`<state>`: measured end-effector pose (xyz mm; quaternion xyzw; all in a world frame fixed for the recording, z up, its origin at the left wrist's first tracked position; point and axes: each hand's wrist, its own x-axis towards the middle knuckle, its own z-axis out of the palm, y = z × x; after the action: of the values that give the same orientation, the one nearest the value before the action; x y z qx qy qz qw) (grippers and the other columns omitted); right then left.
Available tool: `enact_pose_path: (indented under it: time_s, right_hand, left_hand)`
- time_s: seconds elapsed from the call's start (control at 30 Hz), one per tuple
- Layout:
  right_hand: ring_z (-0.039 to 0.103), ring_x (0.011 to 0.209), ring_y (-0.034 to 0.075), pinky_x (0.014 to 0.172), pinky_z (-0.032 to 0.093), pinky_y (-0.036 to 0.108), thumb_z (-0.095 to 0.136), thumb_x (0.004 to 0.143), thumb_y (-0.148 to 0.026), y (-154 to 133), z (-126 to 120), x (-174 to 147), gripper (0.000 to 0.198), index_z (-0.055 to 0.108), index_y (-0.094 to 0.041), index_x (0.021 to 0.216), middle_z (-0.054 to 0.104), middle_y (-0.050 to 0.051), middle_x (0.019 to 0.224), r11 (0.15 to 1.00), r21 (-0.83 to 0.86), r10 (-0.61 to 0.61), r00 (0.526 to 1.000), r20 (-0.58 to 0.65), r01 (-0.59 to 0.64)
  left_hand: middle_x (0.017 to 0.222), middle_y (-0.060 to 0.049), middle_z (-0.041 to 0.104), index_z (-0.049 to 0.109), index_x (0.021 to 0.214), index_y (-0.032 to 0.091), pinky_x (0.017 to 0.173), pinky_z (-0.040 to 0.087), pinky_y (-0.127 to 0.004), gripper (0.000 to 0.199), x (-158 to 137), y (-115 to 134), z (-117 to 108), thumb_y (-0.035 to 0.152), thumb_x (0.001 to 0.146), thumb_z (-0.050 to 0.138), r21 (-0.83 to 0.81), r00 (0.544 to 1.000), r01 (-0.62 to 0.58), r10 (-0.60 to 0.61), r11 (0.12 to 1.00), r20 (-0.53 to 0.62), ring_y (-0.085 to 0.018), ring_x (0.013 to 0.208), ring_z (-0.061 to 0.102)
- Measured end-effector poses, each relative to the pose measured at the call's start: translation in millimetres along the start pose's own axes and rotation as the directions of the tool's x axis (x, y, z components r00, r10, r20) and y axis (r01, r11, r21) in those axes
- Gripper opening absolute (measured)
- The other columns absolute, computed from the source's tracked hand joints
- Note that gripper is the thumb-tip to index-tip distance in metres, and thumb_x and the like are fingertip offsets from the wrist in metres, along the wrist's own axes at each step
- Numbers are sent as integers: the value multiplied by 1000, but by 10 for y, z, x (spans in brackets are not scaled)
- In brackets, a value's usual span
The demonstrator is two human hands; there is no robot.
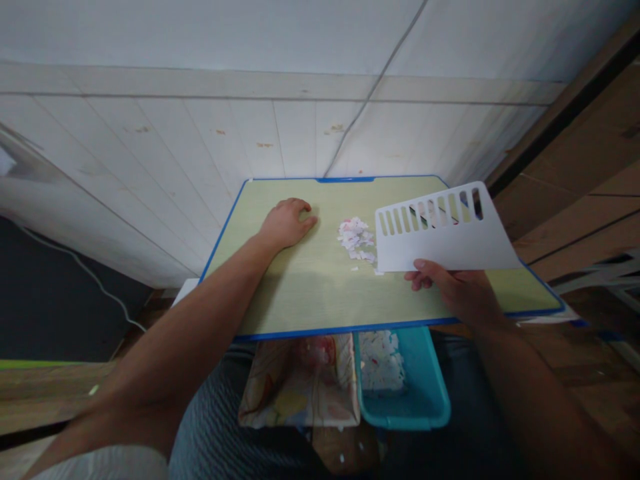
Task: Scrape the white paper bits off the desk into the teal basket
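Observation:
My right hand [445,283] pinches the lower edge of a thin white slotted sheet [440,253], thumb in front. The sheet is held tilted over the right part of the table, with a row of rounded slots along its upper edge. Just left of it, a small heap of torn white paper bits [356,237] lies on the pale green tabletop [300,287]; a few bits are loose by the sheet's lower left corner. On the left of the heap, my left hand [287,223] rests on the tabletop, thumb and fingers apart, holding nothing.
Below the table's blue front edge, a turquoise bin [425,407] holds many white paper bits. Beside it sits a patterned cloth-like container [300,393] with a reddish, unclear item inside. A white plank wall [295,133] with a hanging cable [373,90] stands behind the table.

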<state>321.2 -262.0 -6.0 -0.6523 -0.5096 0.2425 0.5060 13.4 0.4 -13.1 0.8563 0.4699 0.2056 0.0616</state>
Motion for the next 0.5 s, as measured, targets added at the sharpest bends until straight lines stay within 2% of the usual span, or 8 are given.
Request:
enact_pose_path:
  time_s: [0.17,0.4,0.5]
  right_hand:
    - [83,75,31,89,71,47,87,93,-70,4,-6,5,53,71,-33,57,83,8,72,1000,6,8,1000,10,-8]
    - [83,74,29,88,69,46,86,94,-65,61,-8,7,50,73,-33,59,84,7,72,1000,3,-4,1000,14,4]
    - [83,74,29,87,70,46,88,94,-70,80,-13,24,53,74,-32,60,84,7,72,1000,12,-21,1000,12,21]
  left_hand:
    - [157,-17,83,85,140,19,138,55,-55,45,-3,-2,1,46,108,69,0,1000,-4,4,1000,1,-37,150,74]
    - [156,-17,83,86,138,21,138,55,-54,43,-9,-6,1,46,107,72,-32,1000,5,-5,999,-10,-38,151,74]
    - [157,-17,83,86,139,21,139,54,-54,44,-10,6,-14,46,107,71,-28,1000,10,-10,1000,-1,-38,152,73]
